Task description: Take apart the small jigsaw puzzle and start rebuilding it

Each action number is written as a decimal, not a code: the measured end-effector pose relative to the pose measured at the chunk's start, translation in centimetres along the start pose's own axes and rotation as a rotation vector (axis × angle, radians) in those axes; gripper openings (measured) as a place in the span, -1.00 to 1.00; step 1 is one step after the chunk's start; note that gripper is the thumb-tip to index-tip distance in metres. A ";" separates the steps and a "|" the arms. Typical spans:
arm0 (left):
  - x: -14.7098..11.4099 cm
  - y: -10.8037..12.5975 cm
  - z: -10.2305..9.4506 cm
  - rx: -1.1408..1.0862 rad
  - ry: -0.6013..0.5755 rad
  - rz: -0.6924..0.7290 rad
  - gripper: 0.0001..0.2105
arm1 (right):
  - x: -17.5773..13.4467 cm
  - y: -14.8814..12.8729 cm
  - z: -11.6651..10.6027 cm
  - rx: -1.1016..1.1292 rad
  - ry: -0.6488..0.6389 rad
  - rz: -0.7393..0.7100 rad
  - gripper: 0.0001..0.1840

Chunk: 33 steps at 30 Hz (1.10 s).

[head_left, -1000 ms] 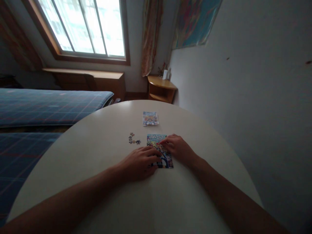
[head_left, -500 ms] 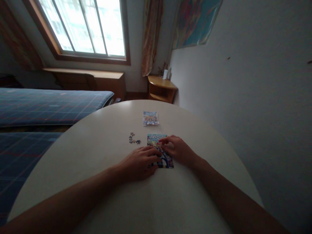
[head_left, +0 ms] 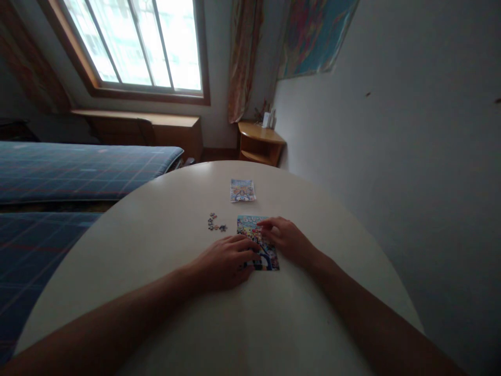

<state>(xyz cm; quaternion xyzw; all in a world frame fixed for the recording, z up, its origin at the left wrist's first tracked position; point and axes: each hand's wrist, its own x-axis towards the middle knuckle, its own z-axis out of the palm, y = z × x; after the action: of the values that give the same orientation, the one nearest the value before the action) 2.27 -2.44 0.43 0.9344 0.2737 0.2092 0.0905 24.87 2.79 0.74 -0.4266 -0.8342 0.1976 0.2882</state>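
A colourful jigsaw puzzle (head_left: 250, 224) with a cartoon picture lies flat on the pale table (head_left: 250, 324). My left hand (head_left: 230, 258) rests palm down over its lower left part, fingers stretched out and slightly apart. Across its upper right edge reaches my right hand (head_left: 285, 237), with the fingers bent loosely, the index finger pointing left and the thumb apart from it. I can make out no piece between those fingers. Several loose puzzle pieces (head_left: 211, 224) form a small curved cluster left of the puzzle. My hands cover part of the picture.
Beyond the puzzle lies a small printed sheet (head_left: 242, 190) with a similar picture. A bed with a blue checked mattress (head_left: 86, 169) stands left of the round table. A wall (head_left: 391, 156) runs along the right, and a wooden corner shelf (head_left: 261, 133) stands behind.
My right index finger has lifted or straightened very slightly above the puzzle. The left hand, puzzle and loose pieces stay as they were; the view shifts a little.
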 end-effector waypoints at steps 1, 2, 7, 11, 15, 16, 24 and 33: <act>0.0 0.0 0.0 -0.002 -0.004 -0.002 -0.74 | 0.0 -0.1 0.0 -0.014 0.002 0.023 -0.82; 0.0 0.0 0.0 -0.003 -0.007 -0.004 -0.74 | 0.1 -0.2 -0.1 -0.027 0.000 0.040 -0.84; -0.1 -0.1 0.3 -0.008 -0.006 -0.010 -0.74 | 0.1 -0.1 -0.2 -0.050 -0.023 0.017 -0.85; -0.1 -0.2 0.3 -0.009 -0.004 -0.005 -0.73 | 0.0 0.3 0.0 -0.057 -0.033 -0.057 -0.80; 0.0 -0.1 0.3 -0.001 -0.014 -0.011 -0.73 | 0.0 0.4 0.1 -0.057 -0.026 -0.077 -0.78; 0.0 -0.1 0.2 -0.001 -0.014 -0.012 -0.73 | 0.0 0.4 0.1 -0.059 -0.025 -0.070 -0.78; 0.0 -0.1 0.2 0.004 -0.007 -0.004 -0.74 | 0.0 0.3 0.1 -0.065 -0.021 -0.041 -0.77; 0.0 -0.1 0.2 -0.003 -0.013 -0.006 -0.73 | -0.2 -0.1 -0.7 -0.031 -0.041 -0.022 -0.70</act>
<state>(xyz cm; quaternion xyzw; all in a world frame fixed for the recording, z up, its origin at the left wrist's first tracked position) 2.31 -2.39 0.20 0.9348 0.2754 0.2033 0.0942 25.33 2.67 1.24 -0.4177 -0.8475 0.1901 0.2668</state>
